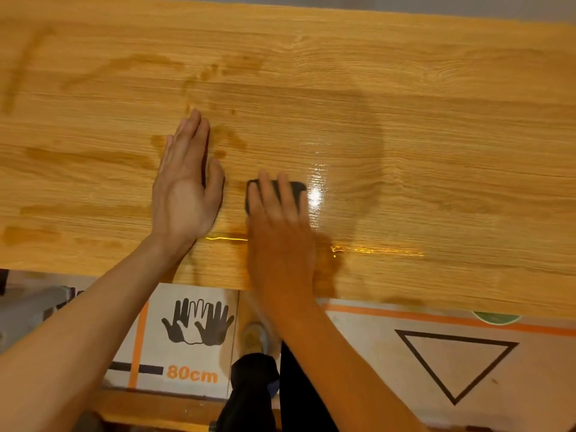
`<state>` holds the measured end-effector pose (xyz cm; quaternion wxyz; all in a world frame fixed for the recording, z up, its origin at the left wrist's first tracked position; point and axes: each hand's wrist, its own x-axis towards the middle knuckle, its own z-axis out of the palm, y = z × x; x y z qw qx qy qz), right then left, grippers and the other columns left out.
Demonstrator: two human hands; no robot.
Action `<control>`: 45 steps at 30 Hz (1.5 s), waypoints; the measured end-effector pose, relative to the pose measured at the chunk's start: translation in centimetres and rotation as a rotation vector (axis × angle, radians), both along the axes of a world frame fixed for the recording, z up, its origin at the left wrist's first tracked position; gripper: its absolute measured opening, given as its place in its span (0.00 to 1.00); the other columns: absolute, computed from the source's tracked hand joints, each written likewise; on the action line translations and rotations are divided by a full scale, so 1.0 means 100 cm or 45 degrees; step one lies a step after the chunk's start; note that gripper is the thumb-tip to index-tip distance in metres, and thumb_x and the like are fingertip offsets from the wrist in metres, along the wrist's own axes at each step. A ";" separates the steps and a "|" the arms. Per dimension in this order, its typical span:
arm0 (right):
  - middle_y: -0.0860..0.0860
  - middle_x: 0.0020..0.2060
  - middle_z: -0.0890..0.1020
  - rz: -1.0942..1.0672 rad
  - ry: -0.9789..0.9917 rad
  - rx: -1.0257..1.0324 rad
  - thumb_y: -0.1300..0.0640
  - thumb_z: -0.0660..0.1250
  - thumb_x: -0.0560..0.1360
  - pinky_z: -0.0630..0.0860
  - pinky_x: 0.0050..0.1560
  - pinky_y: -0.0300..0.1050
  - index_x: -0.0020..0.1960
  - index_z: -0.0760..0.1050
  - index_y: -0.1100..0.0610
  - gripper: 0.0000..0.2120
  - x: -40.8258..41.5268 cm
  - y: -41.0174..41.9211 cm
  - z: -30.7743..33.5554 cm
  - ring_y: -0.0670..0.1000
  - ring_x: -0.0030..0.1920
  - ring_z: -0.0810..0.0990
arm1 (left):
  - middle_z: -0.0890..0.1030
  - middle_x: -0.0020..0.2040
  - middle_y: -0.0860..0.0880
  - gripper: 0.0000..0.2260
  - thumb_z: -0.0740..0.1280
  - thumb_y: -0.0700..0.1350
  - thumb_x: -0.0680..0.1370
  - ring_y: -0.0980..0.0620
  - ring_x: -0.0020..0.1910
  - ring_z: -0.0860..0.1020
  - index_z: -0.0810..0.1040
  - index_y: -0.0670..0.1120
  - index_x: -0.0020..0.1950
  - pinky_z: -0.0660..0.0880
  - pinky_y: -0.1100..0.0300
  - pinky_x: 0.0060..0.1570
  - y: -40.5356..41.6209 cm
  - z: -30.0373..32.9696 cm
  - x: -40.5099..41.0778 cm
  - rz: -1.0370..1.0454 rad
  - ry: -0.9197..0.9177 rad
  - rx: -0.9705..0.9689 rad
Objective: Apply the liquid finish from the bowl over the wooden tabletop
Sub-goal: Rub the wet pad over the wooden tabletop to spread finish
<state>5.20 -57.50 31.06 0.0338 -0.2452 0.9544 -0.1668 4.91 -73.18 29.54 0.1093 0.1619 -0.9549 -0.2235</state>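
The wooden tabletop (pixel 436 88) fills the upper view, with wet glossy finish (pixel 316 182) shining in its middle and darker damp streaks to the left. My left hand (pixel 185 182) lies flat on the wood, fingers straight and together. Just to its right, my right hand (pixel 277 222) presses a dark pad (pixel 297 190) onto the surface with straight fingers lying over it. A thin bright line of liquid (pixel 374 250) runs near the table's front edge. No bowl is in view.
Below the table's front edge the floor (pixel 358 353) carries an orange line, a black triangle (pixel 455 363), a hands symbol (pixel 198 322) and "80cm" lettering. My shoe (pixel 254 336) and dark trouser leg stand under the edge. A green object (pixel 495 318) peeks out at the right.
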 end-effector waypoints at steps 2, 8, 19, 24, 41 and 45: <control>0.54 0.75 0.65 0.120 -0.007 -0.022 0.61 0.67 0.75 0.53 0.76 0.58 0.74 0.65 0.58 0.28 0.000 0.006 0.001 0.57 0.76 0.59 | 0.61 0.80 0.44 0.23 0.55 0.45 0.85 0.50 0.81 0.56 0.61 0.39 0.79 0.51 0.52 0.80 -0.001 -0.002 0.000 -0.020 0.010 -0.013; 0.54 0.75 0.64 -0.324 -0.057 -0.059 0.56 0.55 0.83 0.51 0.76 0.58 0.74 0.65 0.58 0.21 -0.026 0.139 0.013 0.55 0.77 0.56 | 0.60 0.81 0.45 0.23 0.55 0.46 0.85 0.52 0.81 0.55 0.60 0.40 0.80 0.45 0.62 0.79 0.001 0.000 0.000 0.005 -0.014 0.070; 0.55 0.74 0.66 -0.103 0.065 -0.141 0.61 0.64 0.79 0.57 0.74 0.60 0.73 0.68 0.59 0.22 0.039 -0.022 -0.010 0.57 0.76 0.60 | 0.64 0.79 0.45 0.22 0.57 0.43 0.85 0.50 0.79 0.60 0.64 0.40 0.78 0.58 0.44 0.78 -0.006 0.015 0.040 -0.071 -0.023 0.198; 0.52 0.75 0.65 -0.253 0.027 -0.023 0.56 0.57 0.82 0.47 0.77 0.54 0.74 0.66 0.56 0.20 0.016 0.088 0.001 0.54 0.76 0.58 | 0.61 0.80 0.49 0.22 0.55 0.45 0.86 0.54 0.80 0.56 0.61 0.44 0.80 0.51 0.49 0.80 -0.015 0.007 0.072 -0.113 -0.050 0.124; 0.52 0.68 0.75 -0.226 0.133 -0.203 0.56 0.60 0.82 0.58 0.75 0.58 0.69 0.73 0.57 0.17 0.052 0.083 -0.006 0.55 0.72 0.67 | 0.60 0.81 0.46 0.22 0.52 0.45 0.87 0.51 0.81 0.55 0.61 0.40 0.79 0.41 0.69 0.76 -0.019 -0.001 0.070 -0.131 -0.024 -0.014; 0.54 0.68 0.75 -0.719 0.218 -0.286 0.57 0.56 0.83 0.58 0.73 0.61 0.69 0.73 0.60 0.17 0.053 0.125 -0.010 0.56 0.71 0.68 | 0.60 0.81 0.46 0.21 0.52 0.45 0.87 0.50 0.81 0.55 0.62 0.40 0.79 0.43 0.63 0.78 -0.019 -0.004 0.070 -0.129 -0.011 -0.033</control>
